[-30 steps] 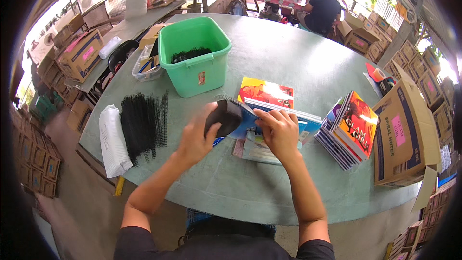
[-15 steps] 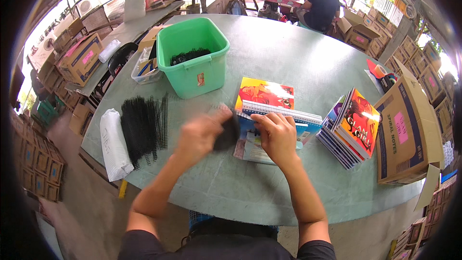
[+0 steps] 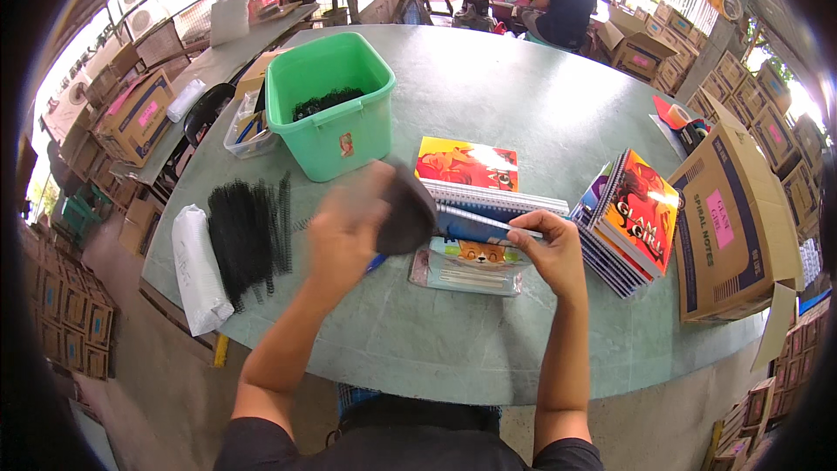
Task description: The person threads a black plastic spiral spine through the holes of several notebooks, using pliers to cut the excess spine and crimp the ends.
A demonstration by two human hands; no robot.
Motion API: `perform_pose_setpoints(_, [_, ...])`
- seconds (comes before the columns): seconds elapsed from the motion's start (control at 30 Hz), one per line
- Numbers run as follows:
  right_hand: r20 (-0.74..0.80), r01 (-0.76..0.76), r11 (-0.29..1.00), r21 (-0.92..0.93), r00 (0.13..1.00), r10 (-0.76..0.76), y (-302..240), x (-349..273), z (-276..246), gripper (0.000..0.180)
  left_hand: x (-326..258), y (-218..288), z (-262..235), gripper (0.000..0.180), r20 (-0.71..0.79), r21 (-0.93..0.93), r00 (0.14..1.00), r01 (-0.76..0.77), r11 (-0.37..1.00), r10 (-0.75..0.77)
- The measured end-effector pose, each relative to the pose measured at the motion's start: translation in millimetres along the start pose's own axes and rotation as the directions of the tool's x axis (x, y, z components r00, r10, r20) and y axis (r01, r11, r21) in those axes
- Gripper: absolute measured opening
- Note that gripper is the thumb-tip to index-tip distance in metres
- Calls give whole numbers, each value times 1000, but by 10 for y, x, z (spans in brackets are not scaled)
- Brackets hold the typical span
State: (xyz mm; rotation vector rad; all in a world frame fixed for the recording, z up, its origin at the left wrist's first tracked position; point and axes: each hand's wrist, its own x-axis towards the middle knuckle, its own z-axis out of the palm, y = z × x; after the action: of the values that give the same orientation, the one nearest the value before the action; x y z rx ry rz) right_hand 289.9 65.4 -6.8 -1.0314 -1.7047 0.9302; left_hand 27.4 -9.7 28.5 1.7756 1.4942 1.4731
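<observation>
My right hand [image 3: 558, 249] pinches the edge of a thin notebook [image 3: 471, 219], its fingertips closed on the right end. At the notebook's left end is my left hand [image 3: 349, 218], smeared by motion, so its fingers are unclear. A dark rounded object [image 3: 408, 209] is against that hand; its kind cannot be made out. Beneath the notebook lies a pad with a cartoon animal cover [image 3: 478, 263]. Just behind are stacked spiral notebooks [image 3: 497, 196] and one with a red and yellow cover [image 3: 466, 161]. Black spiral coils [image 3: 248, 235] lie to the left.
A green bin [image 3: 331, 135] holding black coils stands behind my left hand, beside a clear tray [image 3: 248, 135]. A white wrapped roll [image 3: 200, 270] lies at the left edge. Finished-looking spiral notebooks [image 3: 641, 218] and an open carton [image 3: 732, 218] are at right. Another person [image 3: 567, 4] sits beyond.
My right hand has moved right along the notebook edge, uncovering more of the cartoon cover. My left hand and the dark object have shifted slightly up. The whole view has turned a little.
</observation>
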Motion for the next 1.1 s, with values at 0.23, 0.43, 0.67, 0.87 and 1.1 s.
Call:
perform_pose_setpoints(0.23, [-57,-124,870,478,984,171,288,-30,196,20,99,-47,131,36,101,107,994,31,994,-42])
perform_pose_setpoints(0.43, [-87,-93,880,465,985,150,346,-46,223,18,112,-32,227,37,207,89,977,-70,994,50])
perform_pose_setpoints(0.67, [-124,-63,881,469,983,136,380,-93,253,18,129,-118,317,38,234,179,962,-183,967,139])
perform_pose_setpoints(0.87, [-134,-75,893,444,980,149,466,-101,257,18,102,-46,480,33,380,169,912,-235,957,157])
perform_pose_setpoints(1.1, [-117,-29,873,487,988,98,381,-123,226,25,121,76,593,34,223,155,971,-120,981,83])
